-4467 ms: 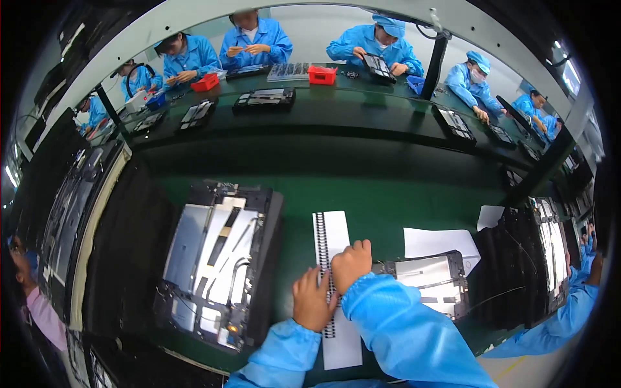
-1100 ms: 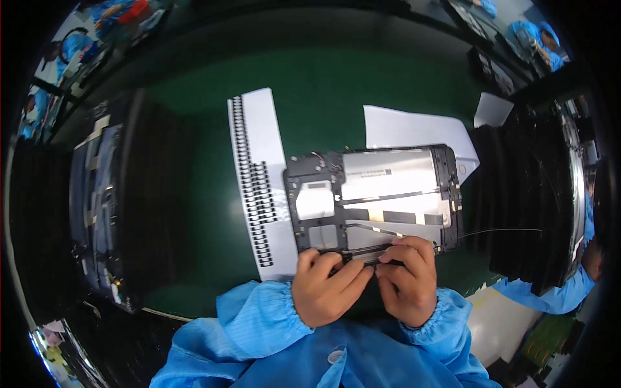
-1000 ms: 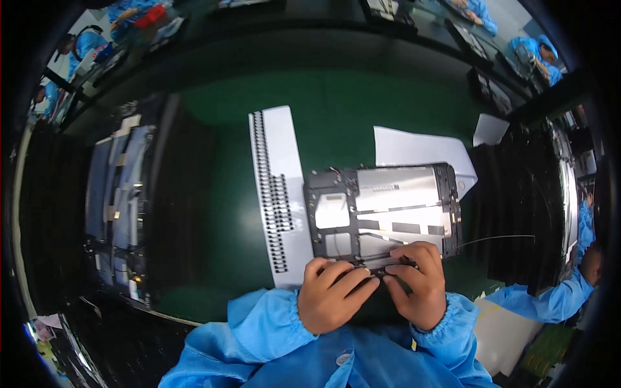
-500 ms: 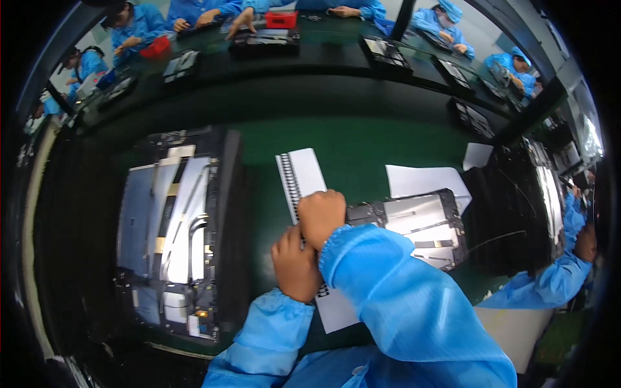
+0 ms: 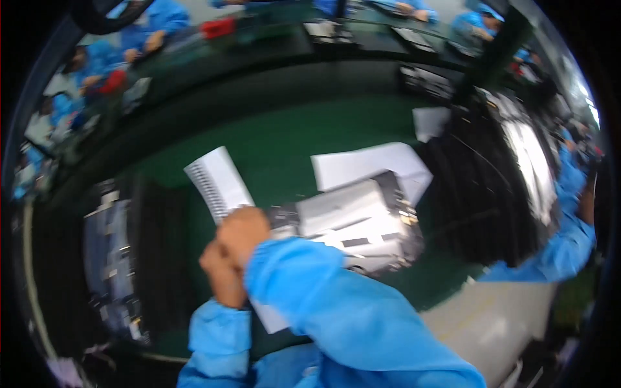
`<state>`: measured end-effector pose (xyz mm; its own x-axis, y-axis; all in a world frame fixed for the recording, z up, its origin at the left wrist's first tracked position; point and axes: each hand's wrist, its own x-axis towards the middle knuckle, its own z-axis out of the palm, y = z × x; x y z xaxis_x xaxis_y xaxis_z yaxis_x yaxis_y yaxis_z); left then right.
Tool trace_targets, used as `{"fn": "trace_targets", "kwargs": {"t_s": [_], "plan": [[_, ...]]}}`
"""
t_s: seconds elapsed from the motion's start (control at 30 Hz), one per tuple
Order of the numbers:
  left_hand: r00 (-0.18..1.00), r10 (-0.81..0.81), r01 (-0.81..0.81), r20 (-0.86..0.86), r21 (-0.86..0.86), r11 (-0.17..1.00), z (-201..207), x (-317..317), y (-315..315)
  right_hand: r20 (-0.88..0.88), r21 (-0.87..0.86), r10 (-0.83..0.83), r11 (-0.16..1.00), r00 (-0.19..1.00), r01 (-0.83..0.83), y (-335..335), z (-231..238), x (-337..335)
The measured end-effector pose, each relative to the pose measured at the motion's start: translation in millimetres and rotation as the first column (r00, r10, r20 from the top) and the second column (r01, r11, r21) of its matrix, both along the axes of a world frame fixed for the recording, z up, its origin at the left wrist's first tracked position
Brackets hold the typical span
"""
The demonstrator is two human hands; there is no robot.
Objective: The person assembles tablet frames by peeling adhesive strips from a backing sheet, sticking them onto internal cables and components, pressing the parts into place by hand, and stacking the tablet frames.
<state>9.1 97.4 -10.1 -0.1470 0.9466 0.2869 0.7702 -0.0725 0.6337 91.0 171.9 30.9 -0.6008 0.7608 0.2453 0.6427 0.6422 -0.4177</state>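
A green worktop (image 5: 284, 142) fills the middle of a motion-blurred view, with people in blue smocks seated along a far bench at the top edge. Dark stacked trays (image 5: 491, 187) stand along the right side, and another dark tray of device frames (image 5: 110, 258) lies at the left. Two white paper sheets (image 5: 362, 165) lie on the worktop toward the right; an opened tablet chassis (image 5: 362, 223), its silvery inner plate up, rests partly over the nearer sheet. A long white strip sheet (image 5: 220, 184) with a row of small dark pieces along one edge runs from the worktop's middle down toward the person. A co-worker's blue sleeve (image 5: 569, 239) shows at the right rim.

The person's right hand (image 5: 242, 233), in a blue cuffed sleeve, is curled into a loose fist over the strip sheet, just beside the chassis's left end; whether it pinches anything cannot be told through the blur. The left hand (image 5: 220, 278) sits touching it from below, fingers also folded, its grip likewise unclear.
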Motion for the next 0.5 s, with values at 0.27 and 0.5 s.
{"fn": "trace_targets", "kwargs": {"t_s": [0.27,0.5], "plan": [[0.981,0.088,-0.067,-0.172,0.122,0.990,4.4,-30.1,10.9,-0.039,0.090,-0.098,0.991,0.994,0.101,19.5,5.3,9.0],[0.981,-0.045,0.062,-0.187,0.085,0.994,-2.1,-42.7,44.8,0.371,-0.110,-0.156,0.971,0.915,0.211,18.2,-2.2,-23.6]]}}
